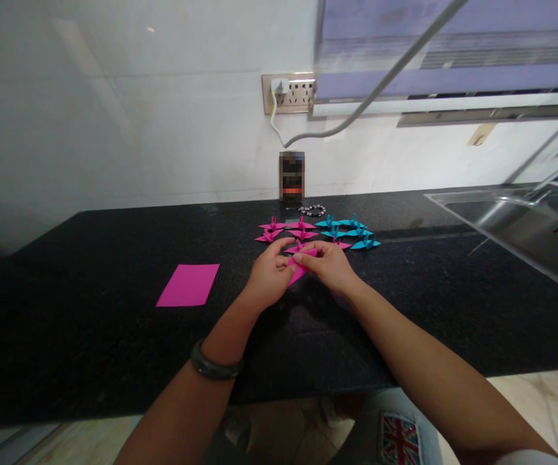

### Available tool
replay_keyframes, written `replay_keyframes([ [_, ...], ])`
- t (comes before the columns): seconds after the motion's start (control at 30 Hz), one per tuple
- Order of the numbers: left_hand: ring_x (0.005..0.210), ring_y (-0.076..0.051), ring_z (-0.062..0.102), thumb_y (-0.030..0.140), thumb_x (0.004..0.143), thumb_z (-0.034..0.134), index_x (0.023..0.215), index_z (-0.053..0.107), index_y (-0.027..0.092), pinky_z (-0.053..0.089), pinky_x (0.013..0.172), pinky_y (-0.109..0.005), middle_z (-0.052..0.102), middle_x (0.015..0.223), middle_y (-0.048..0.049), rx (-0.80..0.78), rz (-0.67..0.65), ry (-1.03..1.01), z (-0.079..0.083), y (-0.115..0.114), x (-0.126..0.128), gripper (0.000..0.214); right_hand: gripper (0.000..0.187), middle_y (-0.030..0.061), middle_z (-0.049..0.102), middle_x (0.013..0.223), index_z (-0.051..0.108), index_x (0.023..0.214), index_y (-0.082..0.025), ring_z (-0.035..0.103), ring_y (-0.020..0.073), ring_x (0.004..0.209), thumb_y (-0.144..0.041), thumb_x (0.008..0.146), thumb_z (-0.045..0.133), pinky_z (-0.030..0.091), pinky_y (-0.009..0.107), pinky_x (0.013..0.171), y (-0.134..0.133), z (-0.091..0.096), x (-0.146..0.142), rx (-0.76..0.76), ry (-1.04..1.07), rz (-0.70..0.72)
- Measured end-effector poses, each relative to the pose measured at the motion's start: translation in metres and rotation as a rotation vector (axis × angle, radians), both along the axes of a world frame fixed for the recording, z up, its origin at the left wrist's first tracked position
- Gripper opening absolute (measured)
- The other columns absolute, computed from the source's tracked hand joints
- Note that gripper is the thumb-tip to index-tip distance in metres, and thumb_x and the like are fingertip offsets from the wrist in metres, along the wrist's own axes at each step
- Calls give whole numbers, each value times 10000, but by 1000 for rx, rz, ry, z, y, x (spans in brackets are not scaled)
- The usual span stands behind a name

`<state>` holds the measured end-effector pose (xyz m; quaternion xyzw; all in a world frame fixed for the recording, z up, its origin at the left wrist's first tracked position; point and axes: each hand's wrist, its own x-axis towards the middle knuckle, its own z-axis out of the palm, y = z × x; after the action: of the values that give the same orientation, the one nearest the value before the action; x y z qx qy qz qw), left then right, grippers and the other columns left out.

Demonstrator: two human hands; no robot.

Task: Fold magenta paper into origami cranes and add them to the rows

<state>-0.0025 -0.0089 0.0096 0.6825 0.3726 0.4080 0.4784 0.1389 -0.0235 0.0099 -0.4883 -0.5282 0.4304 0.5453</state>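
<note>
Both hands meet over a partly folded pink paper (298, 270) on the black counter (90, 323). My left hand (269, 276) pinches its left side, fingers curled. My right hand (330, 265) presses its fingertips on the paper's upper edge. Just beyond the hands lie several folded pink paper cranes (286, 231) and, to their right, several blue paper cranes (351, 231). A flat pink paper sheet (189, 285) lies to the left of my left hand, untouched.
A phone (291, 176) leans upright against the white wall, with a bead bracelet (312, 210) beside it. A wall socket (289, 93) holds a white cable. A steel sink (526, 226) and tap sit at the right. The counter's front edge runs below my forearms.
</note>
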Motion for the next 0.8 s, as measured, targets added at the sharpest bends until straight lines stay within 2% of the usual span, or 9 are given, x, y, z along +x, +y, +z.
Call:
replay_keyframes([
  [0.17,389,-60,447,184,644,613,1171,481,161,311,413,-160,570,527,34,-121,-1,-71,3,-1,0,544,220,-2,578,582,620,693,-122,452,77,485,-314,609,685,337,215,470,1,0,-1,-3,74,-30],
  [0.5,415,-76,479,148,643,590,1156,460,148,334,418,-167,591,558,15,-169,-34,-42,6,-2,1,529,287,-25,507,491,585,587,-129,386,71,438,-403,635,660,283,220,440,-1,2,2,1,-18,-118],
  [0.63,434,-86,504,126,633,590,1149,453,142,356,431,-174,605,577,7,-213,-47,-74,9,-4,2,535,397,-36,429,425,510,492,-152,355,71,399,-480,711,561,270,224,420,1,1,4,22,-42,-124],
  [0.8,418,-83,492,98,633,568,1106,486,142,343,420,-173,594,560,15,-241,-17,-87,7,-3,3,482,541,-1,474,473,524,539,-162,404,93,409,-622,767,356,323,226,396,6,-1,6,-62,23,-104],
])
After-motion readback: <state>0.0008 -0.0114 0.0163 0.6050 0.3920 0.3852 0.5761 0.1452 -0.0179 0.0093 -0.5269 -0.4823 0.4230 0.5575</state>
